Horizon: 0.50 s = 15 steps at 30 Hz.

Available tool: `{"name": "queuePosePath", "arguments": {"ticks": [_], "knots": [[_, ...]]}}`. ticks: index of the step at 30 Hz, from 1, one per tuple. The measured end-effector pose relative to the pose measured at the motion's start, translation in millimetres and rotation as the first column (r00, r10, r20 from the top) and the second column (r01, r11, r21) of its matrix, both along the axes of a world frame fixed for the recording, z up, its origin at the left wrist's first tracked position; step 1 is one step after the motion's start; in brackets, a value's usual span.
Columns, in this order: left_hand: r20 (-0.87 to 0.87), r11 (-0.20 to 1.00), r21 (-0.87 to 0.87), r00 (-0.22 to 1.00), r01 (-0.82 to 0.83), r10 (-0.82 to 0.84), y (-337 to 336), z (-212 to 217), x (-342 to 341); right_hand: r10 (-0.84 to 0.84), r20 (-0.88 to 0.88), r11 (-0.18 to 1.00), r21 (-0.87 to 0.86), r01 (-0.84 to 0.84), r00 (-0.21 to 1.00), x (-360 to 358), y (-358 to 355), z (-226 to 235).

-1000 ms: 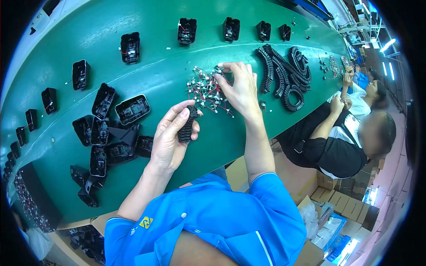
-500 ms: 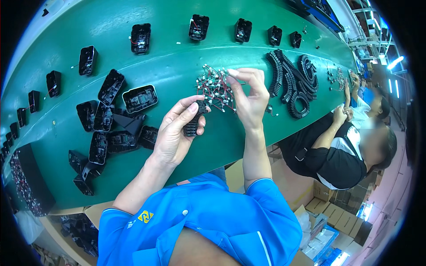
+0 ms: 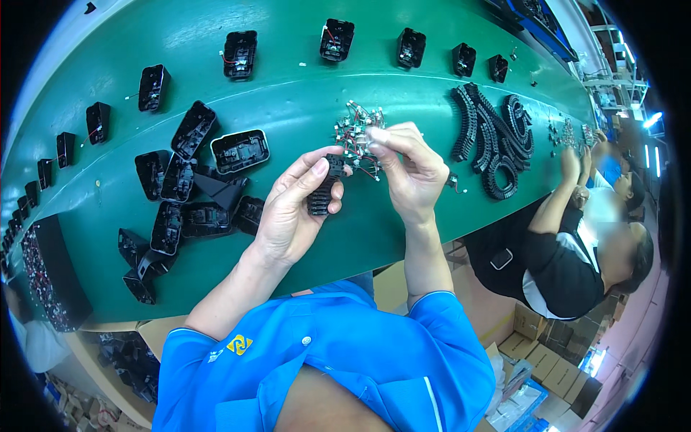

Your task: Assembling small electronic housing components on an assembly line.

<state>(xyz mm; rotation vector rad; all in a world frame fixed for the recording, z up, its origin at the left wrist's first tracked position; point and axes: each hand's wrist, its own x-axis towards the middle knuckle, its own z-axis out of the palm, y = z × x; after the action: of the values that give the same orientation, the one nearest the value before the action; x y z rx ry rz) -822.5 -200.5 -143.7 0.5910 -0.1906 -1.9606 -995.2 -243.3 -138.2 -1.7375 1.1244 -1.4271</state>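
My left hand (image 3: pixel 291 205) is closed around a short, dark black ribbed strip (image 3: pixel 324 186), thumb on its upper end. To the right, my right hand (image 3: pixel 416 173) is raised with thumb and forefinger pinched together; what lies between the fingertips is too small to make out. Its fingertips are a little apart from the strip and partly cover a pile of small wired parts (image 3: pixel 353 122) with red and black leads and white connectors. Right of that hand lie several longer black ribbed strips (image 3: pixel 484 137), some curled into rings.
Black open housings (image 3: pixel 241 151) lie heaped at the left on the green table (image 3: pixel 309 252). More housings (image 3: pixel 337 39) stand in a row along the far side. A black bin (image 3: pixel 54 273) of small parts is at the left edge. A co-worker (image 3: pixel 554 266) sits at the right.
My right hand has come nearer to me and toward the strip in my left hand. The whole view has shifted slightly. The co-worker's hand has moved farther over the table.
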Motion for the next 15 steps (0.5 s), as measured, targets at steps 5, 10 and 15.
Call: {"name": "queuePosePath", "arguments": {"ticks": [5, 10, 15], "knots": [[0.004, 1.0, -0.011, 1.0, -0.008, 0.008, -0.5, 0.8, 0.5, 0.083, -0.076, 0.994, -0.063, -0.088, 0.994, 1.7, 0.7, 3.6], [0.087, 1.0, -0.003, 0.996, -0.027, 0.027, 0.3, 0.4, 0.8, 0.059, -0.286, 0.981, -0.163, -0.109, 0.956, 1.7, -0.6, 7.7], [0.204, 0.999, -0.031, 0.979, -0.019, 0.025, 2.1, -3.0, 1.0, 0.013, -0.392, 0.97, -0.217, -0.106, 0.92, 1.2, 1.1, 8.6]]}}
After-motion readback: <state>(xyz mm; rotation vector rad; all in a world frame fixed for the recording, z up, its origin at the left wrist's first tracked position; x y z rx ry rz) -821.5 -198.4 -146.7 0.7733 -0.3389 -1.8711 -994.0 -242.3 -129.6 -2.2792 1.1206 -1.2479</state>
